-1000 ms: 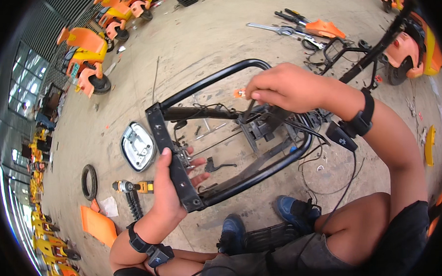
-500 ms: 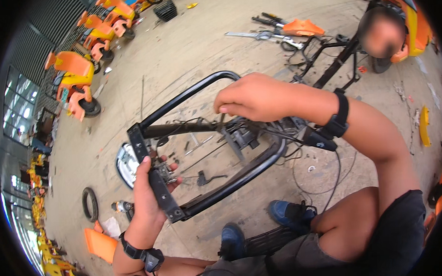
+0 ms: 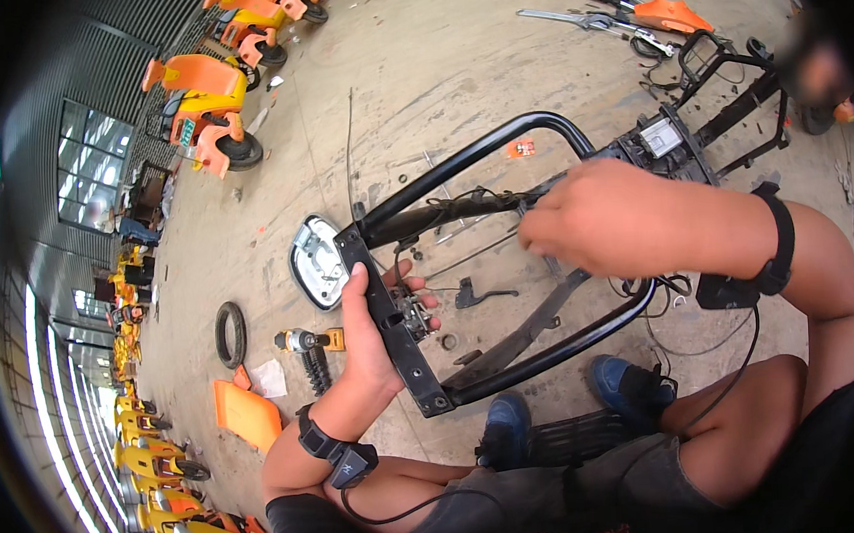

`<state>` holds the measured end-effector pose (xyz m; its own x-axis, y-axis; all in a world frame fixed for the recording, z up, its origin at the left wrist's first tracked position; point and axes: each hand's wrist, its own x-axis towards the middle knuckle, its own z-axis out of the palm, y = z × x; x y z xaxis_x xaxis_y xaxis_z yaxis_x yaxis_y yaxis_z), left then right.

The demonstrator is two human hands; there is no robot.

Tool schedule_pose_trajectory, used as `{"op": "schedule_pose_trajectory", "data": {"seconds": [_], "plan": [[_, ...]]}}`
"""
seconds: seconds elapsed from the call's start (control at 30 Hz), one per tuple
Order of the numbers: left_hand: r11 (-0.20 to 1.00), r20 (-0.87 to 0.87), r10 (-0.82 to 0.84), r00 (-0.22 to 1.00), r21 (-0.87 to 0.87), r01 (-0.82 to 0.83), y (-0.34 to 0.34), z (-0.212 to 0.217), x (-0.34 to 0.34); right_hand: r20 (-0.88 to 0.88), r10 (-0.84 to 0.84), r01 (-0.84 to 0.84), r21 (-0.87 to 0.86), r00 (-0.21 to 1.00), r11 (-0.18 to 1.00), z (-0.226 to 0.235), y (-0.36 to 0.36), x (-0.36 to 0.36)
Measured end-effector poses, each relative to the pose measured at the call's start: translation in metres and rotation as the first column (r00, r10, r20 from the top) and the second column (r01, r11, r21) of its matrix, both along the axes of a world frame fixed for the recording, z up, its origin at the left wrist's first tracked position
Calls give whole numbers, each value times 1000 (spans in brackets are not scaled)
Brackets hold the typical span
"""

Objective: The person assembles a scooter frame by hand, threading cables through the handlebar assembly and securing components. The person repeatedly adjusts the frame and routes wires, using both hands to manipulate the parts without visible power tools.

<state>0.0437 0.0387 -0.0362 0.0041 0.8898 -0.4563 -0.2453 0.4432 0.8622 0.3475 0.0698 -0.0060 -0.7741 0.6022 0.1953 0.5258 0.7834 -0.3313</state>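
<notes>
A black tubular scooter frame lies across the space before me, raised at its left end. My left hand is closed round the flat drilled crossbar at that end, thumb on top and fingers beneath. By those fingers sits a small metal latch-like part; whether it is fixed to the bar I cannot tell. Over the frame's middle, near the central tube, my right hand is closed with its fingertips pinched together. What it holds, if anything, is hidden.
On the floor lie a brake lever, a silver-and-white housing, a yellow power tool, a tyre and an orange panel. Orange-yellow scooters stand at left. Another person is at the far right.
The view has turned left, so the scene sits further right. My right hand has shifted nearer me over the frame, uncovering its far corner. My left hand keeps its grip on the crossbar.
</notes>
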Motion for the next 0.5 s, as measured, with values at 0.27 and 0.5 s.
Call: {"op": "schedule_pose_trajectory", "data": {"seconds": [0.27, 0.5], "plan": [[999, 44, 49, 998, 5, -49, -16, -12, -4, -378, -55, -73, -317, 924, 946, 19, -10, -72], [999, 64, 42, 997, 21, -43, -27, -24, -14, -494, -203, -19, -407, 846, 913, 17, -5, -96]]}}
